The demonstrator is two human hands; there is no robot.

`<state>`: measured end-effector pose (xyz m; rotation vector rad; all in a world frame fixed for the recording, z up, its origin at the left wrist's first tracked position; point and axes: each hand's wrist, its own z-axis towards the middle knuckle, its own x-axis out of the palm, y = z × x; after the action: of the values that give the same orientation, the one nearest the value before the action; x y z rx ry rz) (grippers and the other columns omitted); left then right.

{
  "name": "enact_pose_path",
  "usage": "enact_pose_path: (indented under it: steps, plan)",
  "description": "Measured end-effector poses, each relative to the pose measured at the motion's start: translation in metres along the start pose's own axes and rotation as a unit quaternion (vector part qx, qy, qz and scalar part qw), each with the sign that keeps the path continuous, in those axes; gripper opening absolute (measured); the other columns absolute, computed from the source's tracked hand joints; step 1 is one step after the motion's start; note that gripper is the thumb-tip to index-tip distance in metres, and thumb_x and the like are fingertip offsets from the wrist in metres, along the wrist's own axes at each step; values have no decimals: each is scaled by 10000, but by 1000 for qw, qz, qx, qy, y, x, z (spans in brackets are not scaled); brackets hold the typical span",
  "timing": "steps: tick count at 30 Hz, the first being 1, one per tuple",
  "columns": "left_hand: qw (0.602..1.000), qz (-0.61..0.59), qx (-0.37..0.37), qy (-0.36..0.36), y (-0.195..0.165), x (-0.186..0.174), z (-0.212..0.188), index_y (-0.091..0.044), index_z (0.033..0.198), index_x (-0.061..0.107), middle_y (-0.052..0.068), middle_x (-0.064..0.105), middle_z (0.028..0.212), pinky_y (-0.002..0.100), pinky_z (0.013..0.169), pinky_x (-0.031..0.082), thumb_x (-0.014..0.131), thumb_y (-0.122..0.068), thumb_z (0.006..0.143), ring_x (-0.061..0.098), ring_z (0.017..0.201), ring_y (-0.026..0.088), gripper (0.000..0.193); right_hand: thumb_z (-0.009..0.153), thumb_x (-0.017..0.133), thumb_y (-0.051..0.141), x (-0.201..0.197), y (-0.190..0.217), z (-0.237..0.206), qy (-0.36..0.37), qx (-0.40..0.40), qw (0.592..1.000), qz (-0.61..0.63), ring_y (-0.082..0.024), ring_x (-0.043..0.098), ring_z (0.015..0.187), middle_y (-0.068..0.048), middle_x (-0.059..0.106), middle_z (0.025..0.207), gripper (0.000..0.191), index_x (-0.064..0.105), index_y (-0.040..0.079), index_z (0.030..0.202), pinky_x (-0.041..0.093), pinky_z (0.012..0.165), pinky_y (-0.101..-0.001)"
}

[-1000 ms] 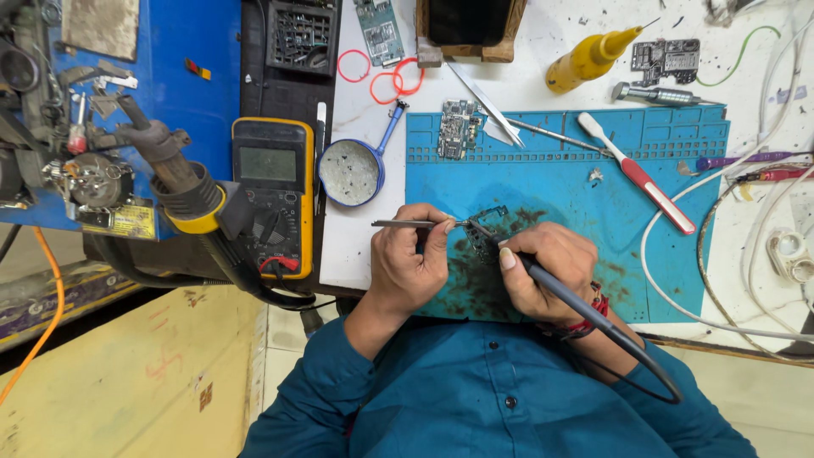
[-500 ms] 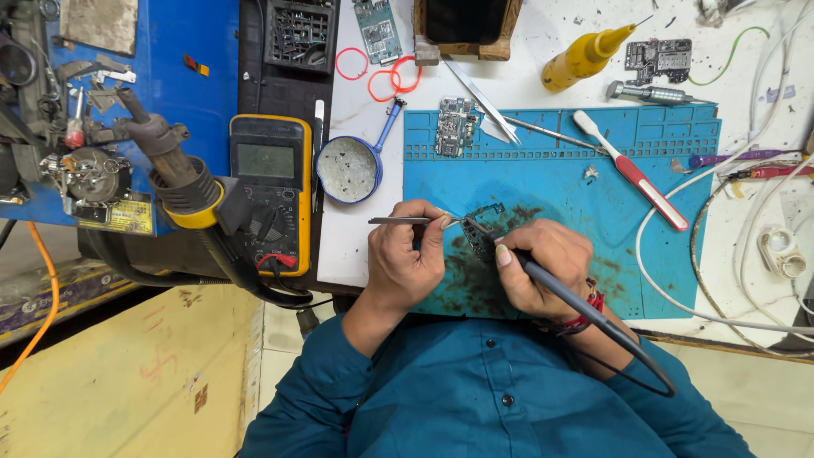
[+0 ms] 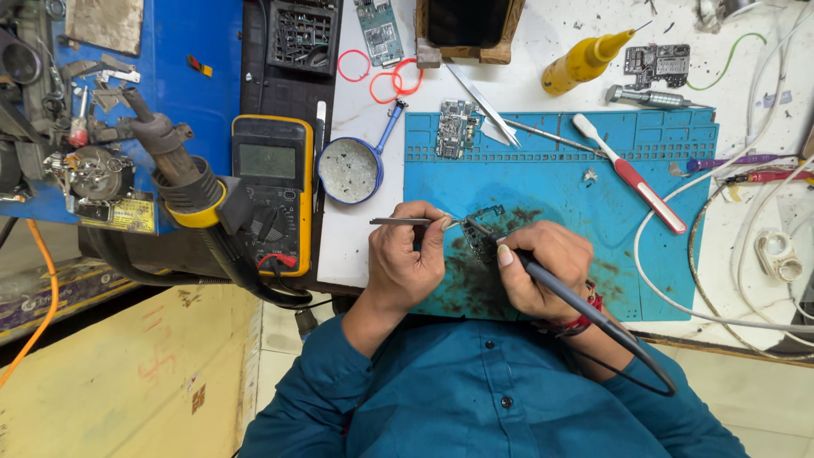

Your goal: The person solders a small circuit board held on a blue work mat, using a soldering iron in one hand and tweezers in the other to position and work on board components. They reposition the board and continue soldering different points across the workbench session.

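My left hand [image 3: 409,259] pinches metal tweezers [image 3: 398,221], their tips reaching a small dark circuit board [image 3: 480,231] on the blue work mat [image 3: 577,203]. My right hand [image 3: 543,271] grips a black soldering iron [image 3: 593,314] like a pen, its tip down on the same board. The iron's black cable trails back past my wrist. Both hands rest on the stained front part of the mat, close together, with the board between them.
A yellow multimeter [image 3: 273,187] and a hot-air gun [image 3: 182,182] sit left of the mat. A round blue tin [image 3: 349,170], a second circuit board [image 3: 456,129], a red-handled brush [image 3: 632,174], a yellow squeeze bottle [image 3: 585,61] and white cables [image 3: 721,254] surround the mat.
The view has shifted slightly. Both hands keep their grip and stay at the board, with only tiny movement.
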<state>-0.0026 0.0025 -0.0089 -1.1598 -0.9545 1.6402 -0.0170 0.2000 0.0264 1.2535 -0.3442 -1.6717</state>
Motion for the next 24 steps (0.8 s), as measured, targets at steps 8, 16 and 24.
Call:
enact_pose_path:
  steps: [8,16,24]
  plan:
    - [1000,1,1,-3,-1,0,0,-17,1027,605,92,711,870,297,636,570,704,-50,1004,719,699,187,107,891,685,39,0,0,-1,0,-1,1000,2,-250,629,612,-101,667,745,59,635,24,863,477,581,-345]
    - [1000,4,3,-3,-1,0,0,-18,1029,606,97,707,874,307,634,569,707,-42,997,720,703,201,108,888,689,33,0,0,-2,0,-2,1000,0,-240,620,593,-93,656,720,56,640,24,862,467,570,-341]
    - [1000,10,15,-4,0,0,1,-17,1024,606,104,714,893,314,651,577,694,-46,998,731,725,222,97,890,690,30,-1,-4,-6,3,-6,1000,-11,-254,646,635,-96,667,752,35,655,34,890,492,603,-345]
